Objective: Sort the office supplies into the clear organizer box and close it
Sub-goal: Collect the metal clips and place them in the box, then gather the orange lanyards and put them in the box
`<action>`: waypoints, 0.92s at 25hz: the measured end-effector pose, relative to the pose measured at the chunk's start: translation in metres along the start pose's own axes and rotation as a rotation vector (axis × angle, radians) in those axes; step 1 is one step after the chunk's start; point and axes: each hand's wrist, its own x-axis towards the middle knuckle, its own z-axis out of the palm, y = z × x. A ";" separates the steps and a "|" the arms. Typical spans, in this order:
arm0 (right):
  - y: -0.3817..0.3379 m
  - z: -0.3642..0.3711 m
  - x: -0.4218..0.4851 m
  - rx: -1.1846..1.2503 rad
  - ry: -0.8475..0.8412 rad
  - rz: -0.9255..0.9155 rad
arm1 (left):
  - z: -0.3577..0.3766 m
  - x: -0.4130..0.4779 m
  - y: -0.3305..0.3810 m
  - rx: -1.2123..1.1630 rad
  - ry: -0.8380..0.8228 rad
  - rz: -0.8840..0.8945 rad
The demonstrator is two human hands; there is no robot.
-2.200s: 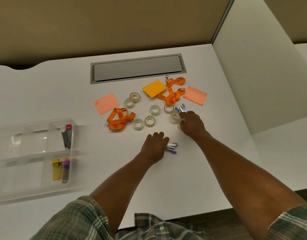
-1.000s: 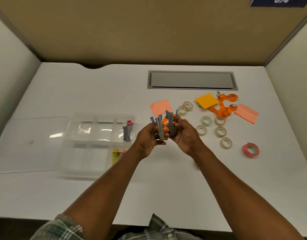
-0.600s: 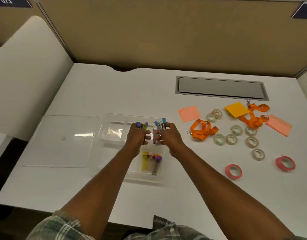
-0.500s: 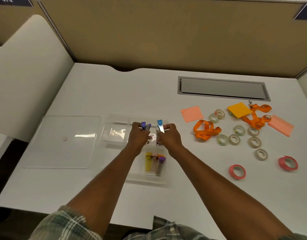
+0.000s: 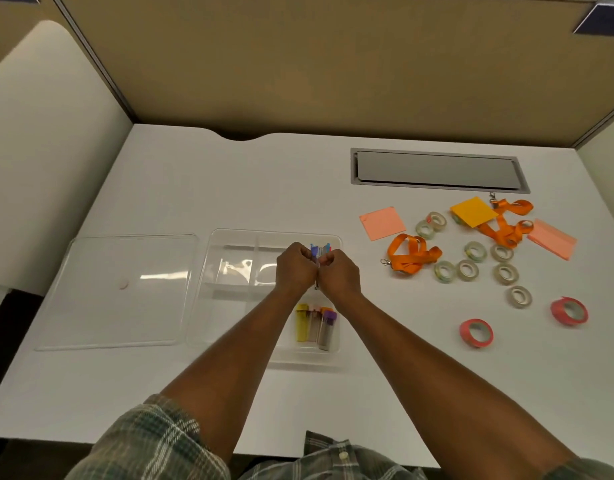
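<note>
The clear organizer box (image 5: 229,237) lies open on the white desk, its loose lid (image 5: 121,289) flat to the left. My left hand (image 5: 296,270) and my right hand (image 5: 338,277) are pressed together over the box's back right compartment, both closed on a bunch of small staplers (image 5: 320,252) with blue, purple and red ends. Several small tubes (image 5: 316,325) with yellow, pink and purple caps lie in the front right compartment. The other compartments look bare.
To the right lie clear tape rolls (image 5: 473,251), two red tape rolls (image 5: 476,333), orange lanyards (image 5: 411,254), and pink (image 5: 381,222) and orange sticky-note pads (image 5: 473,211). A grey cable hatch (image 5: 437,169) sits at the back. Partition walls enclose the desk.
Both hands picked up staplers near the tape rolls, carried them left to the box, and have now drawn together and lower over the back right compartment.
</note>
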 end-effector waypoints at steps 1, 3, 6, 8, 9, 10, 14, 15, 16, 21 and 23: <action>0.001 0.000 0.000 -0.013 -0.009 -0.010 | 0.001 0.000 0.000 0.009 -0.007 0.015; 0.003 -0.002 -0.001 -0.011 -0.017 -0.027 | 0.003 0.000 0.001 0.054 0.003 0.042; 0.006 -0.004 -0.002 0.010 -0.017 -0.034 | 0.004 0.002 0.001 0.124 0.008 0.053; 0.007 -0.007 -0.002 0.025 -0.017 -0.054 | 0.005 0.003 -0.001 0.168 -0.001 0.054; 0.008 -0.009 -0.003 0.038 -0.015 -0.070 | 0.005 0.003 -0.002 0.184 0.000 0.058; 0.008 -0.011 -0.003 0.050 -0.012 -0.086 | 0.005 0.002 -0.003 0.192 0.006 0.060; 0.012 -0.022 -0.004 0.084 0.010 -0.112 | 0.009 -0.005 0.002 0.200 0.074 0.077; 0.015 -0.027 -0.004 0.082 0.024 -0.126 | 0.012 -0.007 0.006 0.185 0.080 0.095; 0.019 -0.033 -0.004 0.074 0.037 -0.145 | 0.015 -0.009 0.011 0.163 0.080 0.116; 0.046 -0.074 -0.001 0.068 0.108 -0.192 | 0.049 -0.023 0.039 0.109 0.015 0.238; 0.062 -0.095 0.001 0.072 0.125 -0.180 | 0.069 -0.030 0.049 0.119 -0.004 0.278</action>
